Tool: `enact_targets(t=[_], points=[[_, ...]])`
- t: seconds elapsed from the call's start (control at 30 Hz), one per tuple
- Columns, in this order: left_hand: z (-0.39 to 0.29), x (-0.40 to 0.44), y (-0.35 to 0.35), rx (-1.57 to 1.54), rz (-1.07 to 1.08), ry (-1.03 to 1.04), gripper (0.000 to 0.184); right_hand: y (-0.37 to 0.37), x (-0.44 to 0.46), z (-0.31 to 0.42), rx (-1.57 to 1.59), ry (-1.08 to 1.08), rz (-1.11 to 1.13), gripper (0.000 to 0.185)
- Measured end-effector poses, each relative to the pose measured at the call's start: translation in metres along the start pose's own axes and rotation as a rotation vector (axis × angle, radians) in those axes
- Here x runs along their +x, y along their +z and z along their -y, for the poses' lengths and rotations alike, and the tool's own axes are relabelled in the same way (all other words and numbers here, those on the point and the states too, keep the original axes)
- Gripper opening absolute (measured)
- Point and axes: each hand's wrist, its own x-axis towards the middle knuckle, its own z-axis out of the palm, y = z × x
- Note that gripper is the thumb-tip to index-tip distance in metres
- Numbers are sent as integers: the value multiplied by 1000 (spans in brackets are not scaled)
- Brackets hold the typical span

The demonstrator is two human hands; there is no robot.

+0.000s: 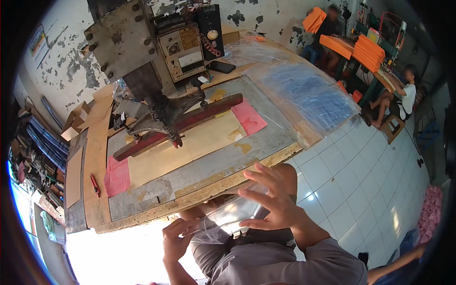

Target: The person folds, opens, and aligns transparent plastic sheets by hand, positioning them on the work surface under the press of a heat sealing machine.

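Head view: left hand (176, 238) pinches clear plastic (233, 213), right hand (278, 205) spreads fingers wide, contact unclear

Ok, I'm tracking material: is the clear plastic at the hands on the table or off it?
Off it: the left hand pinches the plastic on the wearer's side of the table, beyond its near edge.

Walls (280, 33): pale, paint flaked in dark grey patches; a picture (37, 42) hangs at far left. Floor (361, 175): white square tiles, grout lines distinct, scattered glints. Furniture: worktable (223, 182) with rough, worn wooden edge; wooden stool (393, 129) at right. Light: glare (114, 251) at lower left washes out detail; bright opening (19, 202) at left edge, window or door indeterminate; upper right dim.
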Motion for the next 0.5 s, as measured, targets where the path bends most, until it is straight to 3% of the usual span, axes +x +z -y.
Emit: enact_targets(t=[0.13,0.23,0.4,0.5], points=[[-10,5,4,-8,11,58,34,0,6,1,-298,-132,69,65],[-12,9,6,-2,37,67,32,4,-3,-25,-91,-64,363,63],[3,10,20,-40,-17,45,33,17,-15,-23,194,81,652,76],[3,9,28,-29,-30,43,30,45,-38,-19,152,50,640,76]])
